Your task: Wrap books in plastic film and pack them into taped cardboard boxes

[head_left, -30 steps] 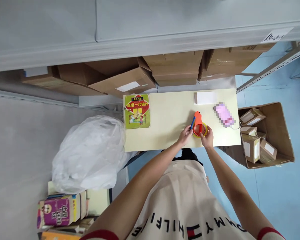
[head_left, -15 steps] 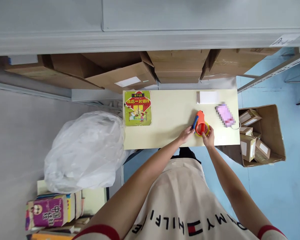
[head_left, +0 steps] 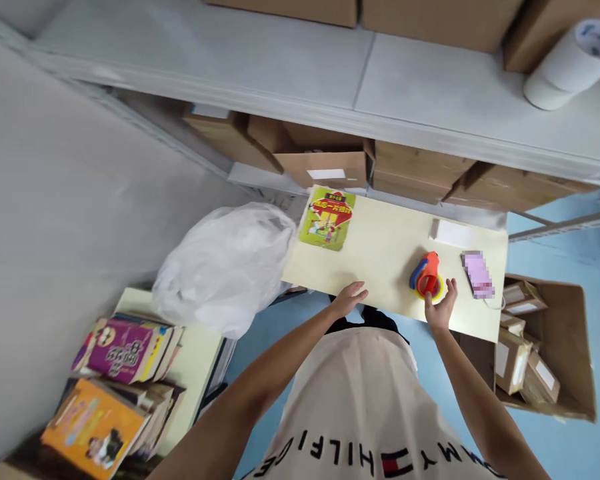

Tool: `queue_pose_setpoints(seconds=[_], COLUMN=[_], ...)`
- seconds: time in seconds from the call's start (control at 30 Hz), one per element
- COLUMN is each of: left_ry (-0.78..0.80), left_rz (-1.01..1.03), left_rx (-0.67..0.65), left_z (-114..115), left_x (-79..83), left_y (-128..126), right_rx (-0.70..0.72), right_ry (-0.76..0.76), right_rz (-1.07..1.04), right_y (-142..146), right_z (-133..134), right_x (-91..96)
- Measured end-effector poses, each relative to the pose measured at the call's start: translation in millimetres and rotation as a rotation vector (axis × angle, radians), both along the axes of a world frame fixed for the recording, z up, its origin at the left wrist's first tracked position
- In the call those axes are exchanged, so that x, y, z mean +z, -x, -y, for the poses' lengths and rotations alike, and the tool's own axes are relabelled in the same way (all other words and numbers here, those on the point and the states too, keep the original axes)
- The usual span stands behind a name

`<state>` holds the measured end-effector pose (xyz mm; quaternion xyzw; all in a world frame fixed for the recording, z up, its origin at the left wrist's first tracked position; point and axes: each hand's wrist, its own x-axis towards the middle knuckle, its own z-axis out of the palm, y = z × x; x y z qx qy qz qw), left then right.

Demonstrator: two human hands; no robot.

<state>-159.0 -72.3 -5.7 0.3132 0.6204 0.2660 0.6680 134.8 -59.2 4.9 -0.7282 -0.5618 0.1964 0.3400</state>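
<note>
An orange tape dispenser [head_left: 431, 265] with a yellow-rimmed roll lies on the cream tabletop [head_left: 380, 247], right of its middle. A blue part [head_left: 419, 272] shows along its left side. My right hand [head_left: 441, 308] is at the dispenser's lower right, fingers apart, the thumb close to the roll; whether it touches cannot be made out. By the table's front edge, my left hand [head_left: 349, 300] has its fingers stretched out and holds nothing. A green picture book [head_left: 329, 220] lies at the table's left end, away from both hands.
At the table's right are a white stack [head_left: 453, 233] and a pink phone [head_left: 478, 275] with a cable. An open carton [head_left: 573, 340] of small boxes stands right. On the left are a white plastic bag [head_left: 225, 263] and piled books [head_left: 117, 350]. A shelf [head_left: 290, 73] crosses above.
My left hand has left the tape dispenser and moved left to the front edge. My right hand has loosened, its fingers spreading. The view has turned and shifted, showing more shelf and books.
</note>
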Motion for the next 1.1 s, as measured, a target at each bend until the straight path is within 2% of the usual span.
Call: queue_pose_setpoints(seconds=[0.13,0.23,0.33,0.43,0.5,0.57,0.67,0.73,0.8,0.87,0.93,1.0,1.1], left_ry=[-0.027,-0.089,-0.227,-0.357,-0.380,-0.332,-0.153,0.011,0.151,0.214,0.177,0.039,-0.326], left_rz=[-0.119,-0.218,-0.408,-0.615,-0.755,-0.902,-1.096,-1.114,-0.997,-0.823,-0.697,-0.652,-0.685], left_rx=[0.163,0.239,0.259,0.261,0.250,0.212,0.178,0.190,0.183,0.174,0.211,0.290,0.389], left_z=[25.6,39.6,49.7,57.7,63.6,71.7,88.1,99.6,108.6,113.4,114.7,115.0,118.0], left_x=[14.1,28.1,43.4,56.4,63.8,71.4,83.5,89.5,91.4,88.9,84.0,80.4,84.2], left_y=[50.8,92.2,137.7,184.2,212.9,238.7,272.8,293.0,310.2,322.8,330.2,333.9,337.6], right_rx=[0.261,0.446,0.673,0.941,1.078,1.173,1.344,1.498,1.613,1.648,1.613,1.533,1.312], right_ry=[-0.130,-0.152,-0.068,0.060,0.131,0.177,0.205,0.224,0.272,0.353,0.402,0.377,0.229], right_rz=[0.096,0.107,0.141,0.237,0.308,0.362,0.417,0.448,0.489,0.532,0.531,0.434,0.148], right_y=[36.4,82.2,145.4,223.0,277.4,328.3,389.8,418.2,437.1,447.6,451.1,449.1,442.1], right_z=[-22.8,-42.7,-58.6,-68.8,-71.6,-69.4,-54.7,-39.0,-22.9,-10.9,-5.5,-7.0,-19.0], right_x=[18.6,21.7,20.9,22.6,27.8,36.3,51.3,59.5,64.0,64.2,61.2,57.4,58.1])
